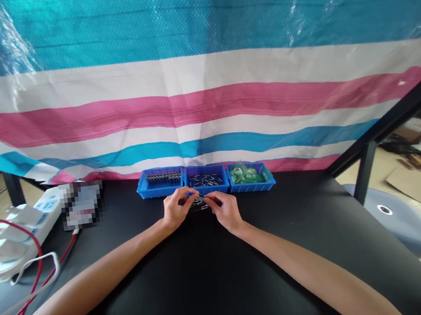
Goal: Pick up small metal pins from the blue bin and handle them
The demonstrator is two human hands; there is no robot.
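Note:
My left hand (179, 208) and my right hand (226, 210) meet over the black table, in front of the blue bins. The fingers of both are pinched on a small grey metal part (200, 198), whose exact kind is too small to tell. Just below the fingertips lie several loose thin screws (200, 207). Beyond the hands, the middle blue bin (220, 189) holds dark screws (206, 180). In the left blue bin (156, 191) are rows of small metal cylinders (163, 177). Green plastic packets (249, 174) fill the right blue bin (254, 187).
A white power strip (48, 204) with plugs and red and white cables (37, 252) occupies the table's left side, beside a blurred-out device (83, 202). A striped sheet (196, 107) hangs behind the bins. Right of the table (299, 218) stands a grey stool (397, 220).

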